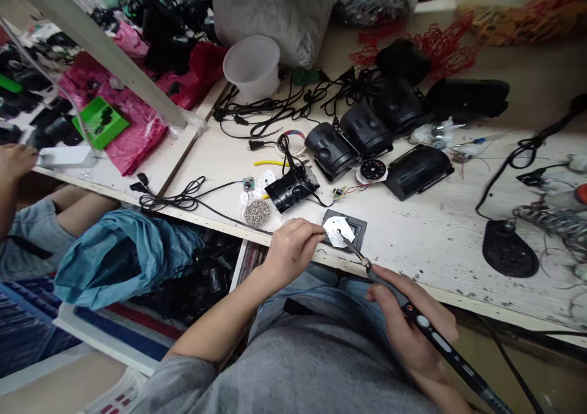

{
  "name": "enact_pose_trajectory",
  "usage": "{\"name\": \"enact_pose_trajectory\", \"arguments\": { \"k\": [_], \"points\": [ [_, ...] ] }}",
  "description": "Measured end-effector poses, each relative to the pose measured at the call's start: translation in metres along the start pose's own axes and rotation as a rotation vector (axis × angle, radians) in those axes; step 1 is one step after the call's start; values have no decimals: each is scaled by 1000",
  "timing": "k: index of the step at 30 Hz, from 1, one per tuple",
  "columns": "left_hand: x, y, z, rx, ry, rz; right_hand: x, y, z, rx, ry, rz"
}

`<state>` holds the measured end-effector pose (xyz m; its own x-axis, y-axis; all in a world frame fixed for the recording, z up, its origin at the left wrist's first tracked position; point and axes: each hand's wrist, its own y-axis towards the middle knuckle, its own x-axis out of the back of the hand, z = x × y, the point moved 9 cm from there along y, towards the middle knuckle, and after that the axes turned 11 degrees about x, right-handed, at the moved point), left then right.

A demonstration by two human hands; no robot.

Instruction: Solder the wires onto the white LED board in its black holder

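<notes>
My right hand (406, 319) is wrapped around a soldering iron (424, 325). The iron's metal tip reaches the white octagonal circuit board (336, 230), close to its centre hole. That board lies on a dark square pad (356, 232) near the bench's front edge. My left hand (296, 246) is closed in a pinch at the board's left edge; what its fingertips hold is too small to make out. Just beyond are a round dish of small metal pellets (257, 213) and a black cylindrical housing (292, 189) with a cord on it.
Several black housings (331, 148) and tangled black cords (275, 105) lie farther back, near a white plastic tub (252, 65). A black teardrop-shaped part (510, 249) is at right. At left, another person's hand (17, 160) rests near a white box (66, 156). A blue bag (119, 249) hangs below the bench.
</notes>
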<state>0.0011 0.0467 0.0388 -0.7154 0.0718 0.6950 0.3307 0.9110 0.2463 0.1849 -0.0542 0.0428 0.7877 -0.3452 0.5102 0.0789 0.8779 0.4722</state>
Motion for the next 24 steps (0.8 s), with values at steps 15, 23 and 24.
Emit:
{"name": "enact_pose_trajectory", "arguments": {
  "k": [15,23,24],
  "points": [
    [6,2,-4,5,-6,-51,-36,36,34,456,-72,-30],
    [3,1,3,23,-17,-66,-72,56,36,603,-186,4],
    [2,1,4,22,-15,-66,-74,56,36,605,-185,13]
  ]
}}
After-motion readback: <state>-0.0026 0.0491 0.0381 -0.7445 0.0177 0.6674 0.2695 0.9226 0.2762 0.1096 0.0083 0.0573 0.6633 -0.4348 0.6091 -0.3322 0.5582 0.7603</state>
